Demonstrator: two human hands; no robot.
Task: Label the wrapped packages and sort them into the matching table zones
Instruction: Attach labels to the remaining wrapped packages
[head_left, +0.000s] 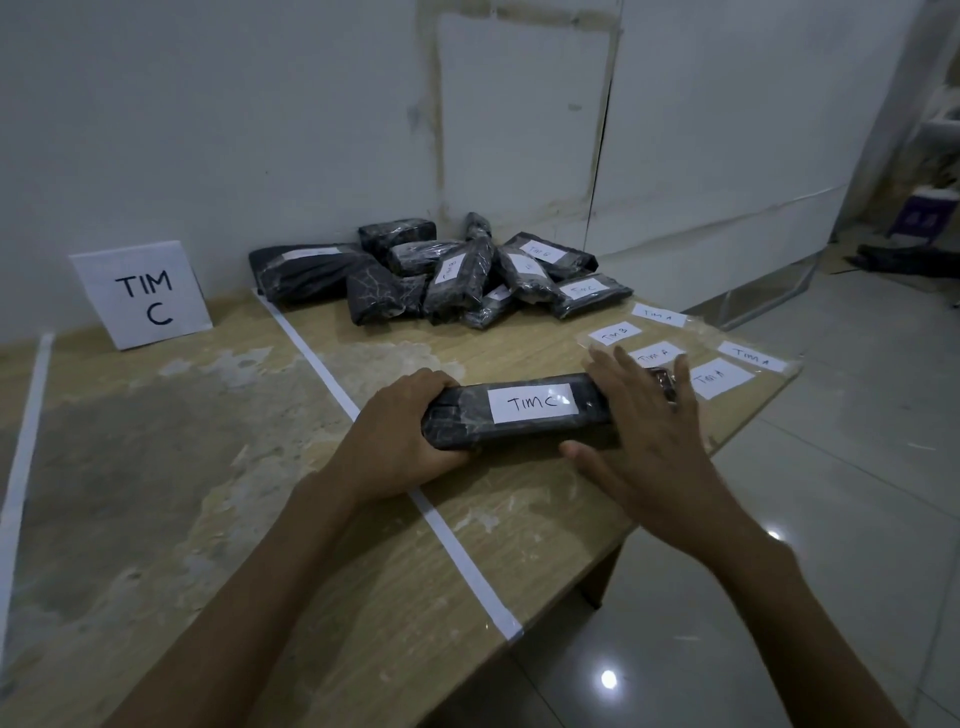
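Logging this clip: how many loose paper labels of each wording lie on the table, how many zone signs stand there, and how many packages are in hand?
TIM A loose labels: 4
TIM B loose labels: 1
TIM C zone sign: 1
Package in hand: 1
Total: 7
The back pile overlaps too much to count.

Sign (141, 294): "TIM C"; held package (519, 410): "TIM C".
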